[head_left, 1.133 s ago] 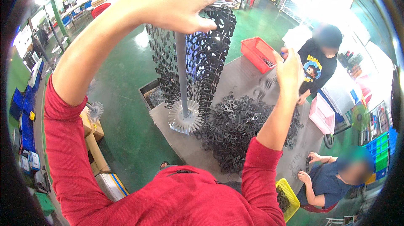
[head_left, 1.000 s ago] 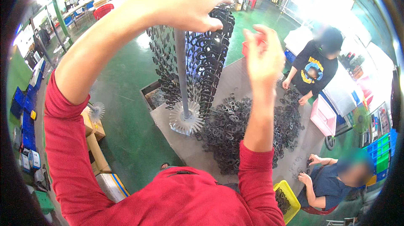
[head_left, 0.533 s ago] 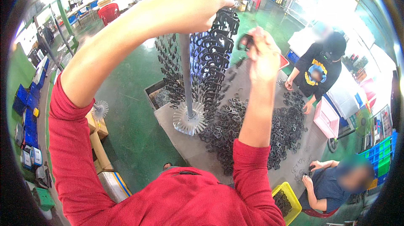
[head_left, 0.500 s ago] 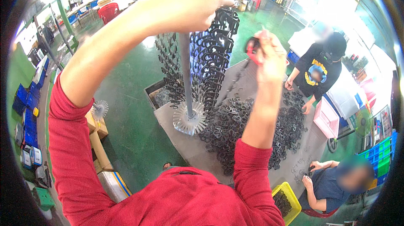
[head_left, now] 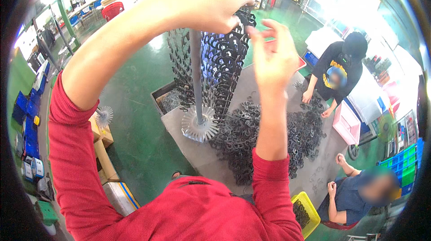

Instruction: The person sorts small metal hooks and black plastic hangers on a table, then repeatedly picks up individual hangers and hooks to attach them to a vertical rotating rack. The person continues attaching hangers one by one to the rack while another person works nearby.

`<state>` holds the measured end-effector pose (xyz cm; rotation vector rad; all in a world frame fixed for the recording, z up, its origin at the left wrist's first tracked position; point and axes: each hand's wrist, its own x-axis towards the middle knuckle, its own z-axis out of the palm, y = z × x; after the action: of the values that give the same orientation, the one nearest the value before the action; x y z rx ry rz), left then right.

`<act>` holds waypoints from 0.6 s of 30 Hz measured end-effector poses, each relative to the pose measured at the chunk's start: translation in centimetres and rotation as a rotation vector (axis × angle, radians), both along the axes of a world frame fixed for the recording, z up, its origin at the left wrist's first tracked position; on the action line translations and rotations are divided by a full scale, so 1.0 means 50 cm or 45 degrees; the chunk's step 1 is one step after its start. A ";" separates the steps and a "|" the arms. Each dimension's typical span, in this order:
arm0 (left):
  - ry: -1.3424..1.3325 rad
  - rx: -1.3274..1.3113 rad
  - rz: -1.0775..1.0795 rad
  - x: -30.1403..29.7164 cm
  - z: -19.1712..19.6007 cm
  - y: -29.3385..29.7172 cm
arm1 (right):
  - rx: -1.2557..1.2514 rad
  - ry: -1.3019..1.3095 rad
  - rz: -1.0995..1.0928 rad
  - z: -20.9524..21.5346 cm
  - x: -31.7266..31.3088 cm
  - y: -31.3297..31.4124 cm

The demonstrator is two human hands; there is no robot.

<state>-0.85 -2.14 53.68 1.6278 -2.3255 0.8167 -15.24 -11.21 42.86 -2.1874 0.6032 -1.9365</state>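
Observation:
My left hand (head_left: 226,5) is raised in front of me at the top of a rack, its fingers curled around a black curved clip (head_left: 245,19) at the head of a hanging strand. Chains of similar black clips (head_left: 228,54) hang down around a grey pole (head_left: 196,72), which rises from a round slotted white base (head_left: 200,124). My right hand (head_left: 274,54) is up beside the strand, slightly blurred. Its fingers are apart, the tips close to the clip; whether they touch it is hard to tell.
A heap of loose black clips (head_left: 244,151) covers much of the grey table (head_left: 184,140). Two people (head_left: 343,68) work along its right side, near a pink tray (head_left: 346,124). A yellow basket (head_left: 312,227) of black parts stands at lower right; cardboard boxes (head_left: 105,162) are at left.
My right hand has moved left and up to the strand; the dark piece in its fingers earlier no longer shows there. My left hand stays at the rack top. The seated person's hands have moved apart.

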 end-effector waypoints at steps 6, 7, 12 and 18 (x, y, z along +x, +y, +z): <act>0.048 -0.072 -0.120 -0.018 0.005 -0.033 | -0.255 -0.049 -0.385 -0.005 0.056 -0.014; 0.036 -0.101 -0.132 -0.019 0.004 -0.035 | -0.015 -0.146 -0.075 -0.005 0.053 -0.016; 0.105 0.237 -0.022 -0.037 0.036 -0.003 | 0.878 -0.599 1.271 -0.019 -0.012 -0.058; 0.253 0.195 -0.224 0.021 0.030 0.023 | 0.863 0.076 0.396 -0.006 -0.170 -0.140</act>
<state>0.19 -0.97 55.17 1.4572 -2.3942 0.4290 -23.72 -18.22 42.54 -1.7733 0.7388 -1.2661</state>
